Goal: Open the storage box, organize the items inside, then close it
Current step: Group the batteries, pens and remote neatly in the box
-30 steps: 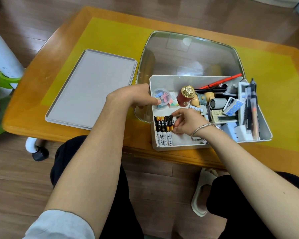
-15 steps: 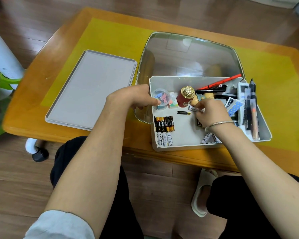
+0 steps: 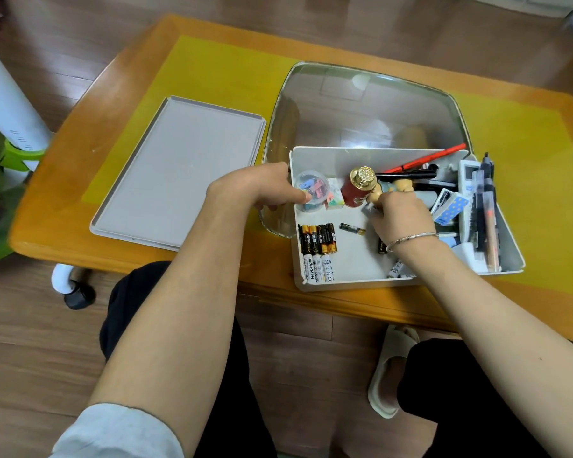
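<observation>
My open white plastic storage box [image 3: 331, 160] sits on the yellow-topped wooden worktop [image 3: 212, 71], near its front edge, with its flat grey lid [image 3: 179, 166] lying just to the left. My left hand [image 3: 262, 190] rests at the box's left wall, fingers curled, fingertips touching the small clear round tub of coloured clips [image 3: 311, 190]. My right hand [image 3: 401, 216] is inside the box, fingers bent down among the clutter beside the red bottle with a gold cap [image 3: 358, 188]; I cannot tell what it grips. A row of black-and-orange and white batteries [image 3: 317, 251] lies along the box's left side, and one loose black battery [image 3: 352, 228] lies between the row and my right hand.
</observation>
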{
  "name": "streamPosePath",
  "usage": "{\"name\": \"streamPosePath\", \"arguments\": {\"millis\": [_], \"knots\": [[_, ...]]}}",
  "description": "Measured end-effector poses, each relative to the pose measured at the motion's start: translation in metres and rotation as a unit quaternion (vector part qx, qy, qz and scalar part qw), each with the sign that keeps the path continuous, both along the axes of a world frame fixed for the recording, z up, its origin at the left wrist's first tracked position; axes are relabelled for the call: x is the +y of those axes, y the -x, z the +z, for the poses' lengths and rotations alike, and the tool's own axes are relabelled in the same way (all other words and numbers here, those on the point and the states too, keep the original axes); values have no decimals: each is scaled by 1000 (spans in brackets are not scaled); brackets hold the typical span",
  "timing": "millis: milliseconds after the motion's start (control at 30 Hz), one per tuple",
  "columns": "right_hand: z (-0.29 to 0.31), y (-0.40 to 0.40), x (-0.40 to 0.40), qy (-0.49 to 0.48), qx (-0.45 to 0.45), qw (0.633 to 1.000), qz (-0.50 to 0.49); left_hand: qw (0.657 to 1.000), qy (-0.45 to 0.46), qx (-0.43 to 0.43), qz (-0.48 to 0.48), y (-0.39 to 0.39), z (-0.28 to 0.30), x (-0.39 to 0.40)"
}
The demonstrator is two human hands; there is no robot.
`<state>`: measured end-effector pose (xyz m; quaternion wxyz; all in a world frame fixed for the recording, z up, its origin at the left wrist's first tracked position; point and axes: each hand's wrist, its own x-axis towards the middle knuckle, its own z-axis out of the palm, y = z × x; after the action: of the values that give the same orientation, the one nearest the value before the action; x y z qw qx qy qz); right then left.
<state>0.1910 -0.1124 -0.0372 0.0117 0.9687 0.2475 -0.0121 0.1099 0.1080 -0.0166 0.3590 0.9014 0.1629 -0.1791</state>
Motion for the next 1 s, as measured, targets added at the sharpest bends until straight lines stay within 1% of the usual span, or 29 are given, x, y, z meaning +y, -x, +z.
{"name": "streamPosePath", "arguments": {"millis": [33,67,100,133,167,200,233,267,300,333,367,433,467,500,533,600,700,767,800,867,933,1000], "knots": [[5,2,0,-45,10,999,4,1000,0,-1,0,0,0,0],[10,6,1,-91,39,995,13,1000,-1,-1,0,-1,0,0],[15,10,2,-132,89,987,29,1000,-2,0,1,-1,-1,0],[20,16,2,-155,164,973,47,1000,-3,0,3,-1,-1,0],[24,22,3,-150,248,955,63,1000,-3,1,3,-1,-1,0],[27,27,2,-125,319,937,71,1000,-3,1,3,-1,-1,0],[26,30,0,-92,365,924,73,1000,-3,2,1,-1,-1,0],[25,30,-1,-60,384,919,70,1000,-3,3,-1,-1,-2,0],[22,29,-2,-35,381,921,66,1000,-4,3,-1,-1,-2,1],[20,28,-3,-21,360,931,60,1000,-5,3,-1,-1,-2,1],[17,26,-3,-7,317,947,56,1000,-6,2,1,-1,-2,1],[13,20,-6,31,193,979,57,1000,-6,0,3,-1,-2,1],[12,19,-7,29,163,985,53,1000,-4,1,2,-1,-2,0],[12,18,-8,13,168,985,44,1000,-4,2,1,-1,-2,0],[12,18,-8,-16,206,978,32,1000,-4,2,0,-1,-2,0],[13,22,-6,-67,308,949,11,1000,-4,3,3,-1,-2,1],[13,29,0,-76,396,915,1,1000,-3,2,2,-2,-2,0],[12,32,3,-79,453,887,-32,1000,-3,2,2,-1,-2,0],[11,32,4,-82,469,878,-49,1000,-4,3,1,-1,-2,0],[9,33,6,-101,475,871,-66,1000,-4,4,-3,-1,-1,0],[7,34,6,-134,485,862,-64,1000,-5,4,-6,-1,0,0],[6,35,6,-143,492,857,-49,1000,-6,2,-5,-1,0,0]]}}
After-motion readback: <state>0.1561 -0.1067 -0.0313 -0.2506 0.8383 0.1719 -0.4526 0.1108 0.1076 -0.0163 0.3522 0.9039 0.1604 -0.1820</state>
